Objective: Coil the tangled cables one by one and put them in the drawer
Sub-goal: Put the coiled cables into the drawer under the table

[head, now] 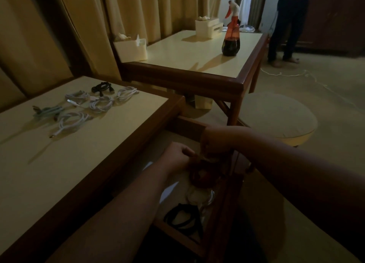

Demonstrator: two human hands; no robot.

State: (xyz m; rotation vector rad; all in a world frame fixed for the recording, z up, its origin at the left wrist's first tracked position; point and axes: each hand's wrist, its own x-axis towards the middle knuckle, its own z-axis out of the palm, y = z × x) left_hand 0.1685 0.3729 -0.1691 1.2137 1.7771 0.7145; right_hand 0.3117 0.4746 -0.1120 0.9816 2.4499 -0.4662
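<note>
**A:** Head view is dim on my end. Where are the hands?

**B:** I see both close together over the open drawer [189, 125]. The left hand [176, 156] and right hand [214, 142] each pinch the top of a reddish cable coil [201, 176], fingers curled on it. I cannot tell if the coil touches the drawer bottom.

**A:** What else is in there?

**B:** Nearer me, a pale coil [199, 196] and a black coil [181, 217] lie inside. Up on the table [59, 164] to the left, well apart from the hands, I see several loose cables: a black cable [102, 87] farthest, a grey-blue cable [47, 111] leftmost, and white cables [101, 104] between.
</note>
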